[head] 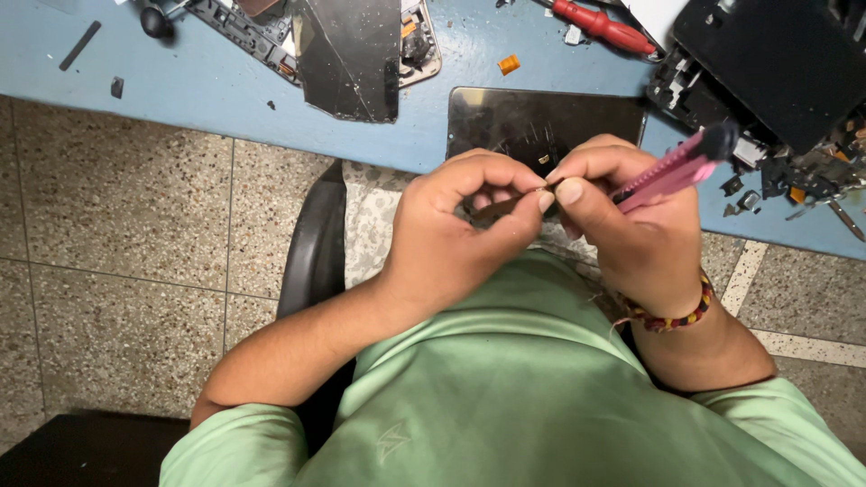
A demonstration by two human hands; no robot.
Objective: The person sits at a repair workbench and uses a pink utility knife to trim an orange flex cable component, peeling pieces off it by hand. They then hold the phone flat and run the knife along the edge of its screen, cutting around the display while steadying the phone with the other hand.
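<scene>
Both hands are raised close together above my lap, just below the edge of the blue table [180, 90]. My left hand [460, 225] pinches a small thin dark part [492, 209] between thumb and fingers. My right hand [631, 230] grips a pink utility knife [672, 169] with a black end, its tip meeting the small part at my left fingertips. A dark phone panel [541, 122] lies flat on the table directly behind the hands.
Opened phones and a broken dark glass panel [347, 59] lie at the table's back left. A red-handled screwdriver [600, 25] and a black dismantled device [776, 63] with loose parts sit at right. Black chair arm [316, 243] stands left of my lap.
</scene>
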